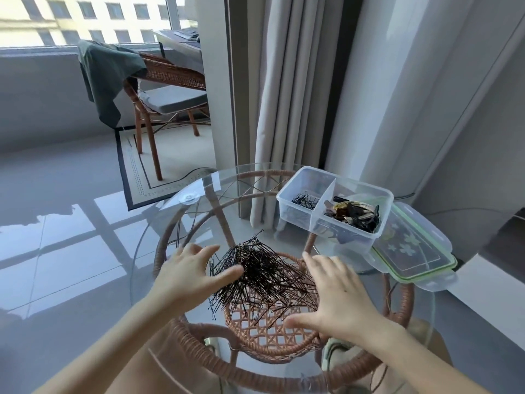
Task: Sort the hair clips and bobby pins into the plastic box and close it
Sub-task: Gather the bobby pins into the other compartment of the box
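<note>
— Do the hands hold something?
— No. The left hand (187,268) and right hand (338,294) are spread, each at one side of the bobby pins (264,277) heaped on the glass table (170,223).
— And the plastic box (292,220)?
— The hair clips (352,214) are inside with a few pins. The lid (412,251) lies beside it.

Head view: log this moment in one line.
left hand: spread, at bobby pin pile | right hand: spread, at pile | plastic box: open | lid: off, beside box

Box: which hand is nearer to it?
Right. The right hand sits just in front of the box; the left hand is farther off, across the pin pile.
</note>
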`<action>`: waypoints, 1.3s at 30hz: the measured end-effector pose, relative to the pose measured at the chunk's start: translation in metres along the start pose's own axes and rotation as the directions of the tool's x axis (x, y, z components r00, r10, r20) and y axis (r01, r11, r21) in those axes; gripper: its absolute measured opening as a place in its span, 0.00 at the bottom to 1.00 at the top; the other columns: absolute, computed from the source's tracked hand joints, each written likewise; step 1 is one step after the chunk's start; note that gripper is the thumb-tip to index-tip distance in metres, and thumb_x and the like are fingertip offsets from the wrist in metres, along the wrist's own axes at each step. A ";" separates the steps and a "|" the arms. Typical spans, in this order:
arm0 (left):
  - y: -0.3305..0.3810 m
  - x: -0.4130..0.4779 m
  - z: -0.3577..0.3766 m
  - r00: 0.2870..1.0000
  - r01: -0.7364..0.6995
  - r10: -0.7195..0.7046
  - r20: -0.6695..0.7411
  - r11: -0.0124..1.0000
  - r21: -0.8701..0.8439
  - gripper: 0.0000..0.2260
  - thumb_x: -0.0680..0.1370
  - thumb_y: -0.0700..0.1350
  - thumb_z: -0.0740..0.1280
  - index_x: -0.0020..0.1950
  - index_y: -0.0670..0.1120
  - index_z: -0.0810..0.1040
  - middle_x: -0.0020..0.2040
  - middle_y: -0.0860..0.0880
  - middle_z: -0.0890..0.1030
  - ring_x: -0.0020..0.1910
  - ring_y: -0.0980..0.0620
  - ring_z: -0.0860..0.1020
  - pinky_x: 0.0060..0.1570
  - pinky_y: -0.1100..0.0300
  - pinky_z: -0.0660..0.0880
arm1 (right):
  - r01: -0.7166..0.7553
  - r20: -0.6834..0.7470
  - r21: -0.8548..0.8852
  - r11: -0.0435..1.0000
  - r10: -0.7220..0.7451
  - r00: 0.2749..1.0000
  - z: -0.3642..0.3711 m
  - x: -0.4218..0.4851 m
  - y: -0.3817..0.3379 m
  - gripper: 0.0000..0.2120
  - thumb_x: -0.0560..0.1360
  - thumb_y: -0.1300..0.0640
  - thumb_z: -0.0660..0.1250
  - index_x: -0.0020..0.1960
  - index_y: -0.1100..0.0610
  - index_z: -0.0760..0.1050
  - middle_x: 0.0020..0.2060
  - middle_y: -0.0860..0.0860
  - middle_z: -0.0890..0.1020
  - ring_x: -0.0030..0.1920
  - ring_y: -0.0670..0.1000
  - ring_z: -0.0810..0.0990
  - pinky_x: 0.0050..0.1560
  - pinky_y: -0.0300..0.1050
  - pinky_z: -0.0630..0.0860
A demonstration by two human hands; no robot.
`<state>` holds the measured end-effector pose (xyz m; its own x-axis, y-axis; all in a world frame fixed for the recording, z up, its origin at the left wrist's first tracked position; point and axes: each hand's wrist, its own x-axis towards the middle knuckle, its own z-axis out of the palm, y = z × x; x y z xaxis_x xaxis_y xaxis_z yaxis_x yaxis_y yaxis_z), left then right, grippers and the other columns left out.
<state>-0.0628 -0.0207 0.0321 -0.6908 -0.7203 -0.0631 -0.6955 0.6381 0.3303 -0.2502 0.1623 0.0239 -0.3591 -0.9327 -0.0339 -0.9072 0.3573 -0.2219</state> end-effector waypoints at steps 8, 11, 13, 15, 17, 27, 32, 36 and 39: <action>0.031 -0.005 0.019 0.997 -0.073 0.072 0.020 0.995 0.064 0.45 0.62 0.67 0.69 0.73 0.53 0.54 0.60 0.47 0.70 0.60 0.50 0.67 0.58 0.59 0.67 | 0.084 -0.084 0.186 0.979 -0.070 0.994 0.009 0.032 -0.043 0.32 0.71 0.45 0.68 0.70 0.56 0.64 0.60 0.53 0.72 0.63 0.53 0.68 0.64 0.45 0.65; 0.037 0.002 0.020 0.998 -0.042 0.041 -0.041 0.999 -0.005 0.37 0.66 0.60 0.71 0.70 0.50 0.63 0.59 0.47 0.72 0.58 0.49 0.71 0.56 0.59 0.69 | 0.116 -0.125 0.258 0.959 -0.086 0.988 0.007 0.035 -0.043 0.21 0.74 0.51 0.67 0.65 0.56 0.71 0.54 0.54 0.76 0.58 0.54 0.72 0.59 0.45 0.69; 0.039 0.004 0.017 0.998 -0.008 0.004 -0.062 0.997 -0.070 0.34 0.66 0.56 0.72 0.69 0.51 0.65 0.59 0.47 0.73 0.58 0.48 0.73 0.55 0.58 0.70 | 0.118 -0.145 0.298 0.947 -0.077 0.986 0.004 0.035 -0.040 0.17 0.74 0.54 0.67 0.62 0.57 0.75 0.52 0.55 0.79 0.55 0.54 0.75 0.59 0.47 0.71; 0.039 0.005 0.014 0.996 0.009 -0.019 -0.083 0.993 -0.122 0.31 0.67 0.54 0.73 0.67 0.51 0.68 0.60 0.47 0.75 0.58 0.48 0.74 0.57 0.57 0.71 | 0.125 -0.177 0.315 0.941 -0.072 0.982 -0.001 0.035 -0.037 0.11 0.74 0.56 0.68 0.54 0.59 0.80 0.46 0.55 0.81 0.49 0.54 0.78 0.55 0.50 0.74; 0.039 0.005 0.009 0.995 0.025 -0.039 -0.093 0.988 -0.151 0.28 0.67 0.51 0.74 0.65 0.51 0.72 0.60 0.48 0.77 0.58 0.49 0.75 0.58 0.56 0.71 | 0.125 -0.202 0.332 0.935 -0.059 0.978 -0.009 0.034 -0.035 0.08 0.73 0.57 0.69 0.48 0.60 0.82 0.43 0.55 0.82 0.45 0.53 0.79 0.50 0.50 0.75; 0.037 0.004 -0.006 0.991 0.113 -0.133 -0.034 0.931 -0.347 0.15 0.70 0.44 0.73 0.55 0.50 0.79 0.45 0.48 0.80 0.36 0.55 0.78 0.40 0.61 0.77 | -0.038 -0.142 0.583 0.811 0.147 0.979 -0.053 0.036 -0.019 0.03 0.68 0.60 0.74 0.42 0.56 0.83 0.31 0.46 0.82 0.32 0.39 0.78 0.36 0.28 0.73; 0.035 0.006 -0.007 0.989 0.117 -0.143 -0.041 0.917 -0.382 0.11 0.70 0.42 0.72 0.50 0.49 0.81 0.51 0.46 0.82 0.34 0.58 0.76 0.37 0.64 0.74 | -0.095 -0.062 0.807 0.582 0.245 0.968 -0.072 0.050 -0.010 0.04 0.67 0.67 0.73 0.37 0.59 0.82 0.25 0.48 0.81 0.24 0.42 0.75 0.26 0.31 0.73; 0.033 0.007 -0.011 0.986 0.131 -0.161 -0.045 0.914 -0.384 0.09 0.70 0.40 0.71 0.48 0.49 0.81 0.49 0.45 0.81 0.33 0.55 0.77 0.34 0.63 0.75 | -0.135 -0.117 0.858 0.496 0.443 0.889 -0.094 0.087 0.001 0.08 0.67 0.69 0.72 0.32 0.60 0.80 0.26 0.54 0.79 0.24 0.47 0.74 0.30 0.41 0.76; 0.030 0.007 -0.012 0.985 0.124 -0.162 -0.066 0.912 -0.390 0.09 0.69 0.39 0.71 0.48 0.49 0.81 0.46 0.46 0.81 0.31 0.58 0.74 0.31 0.66 0.71 | -0.224 -0.238 0.743 0.631 0.561 0.793 -0.107 0.125 0.010 0.02 0.67 0.68 0.72 0.38 0.67 0.80 0.29 0.57 0.80 0.26 0.50 0.78 0.33 0.43 0.79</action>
<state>-0.0864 -0.0093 0.0526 -0.5542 -0.8306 -0.0534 -0.6433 0.3867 0.6607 -0.3274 0.0542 0.1215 -0.8460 -0.5271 0.0805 -0.3295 0.3983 -0.8560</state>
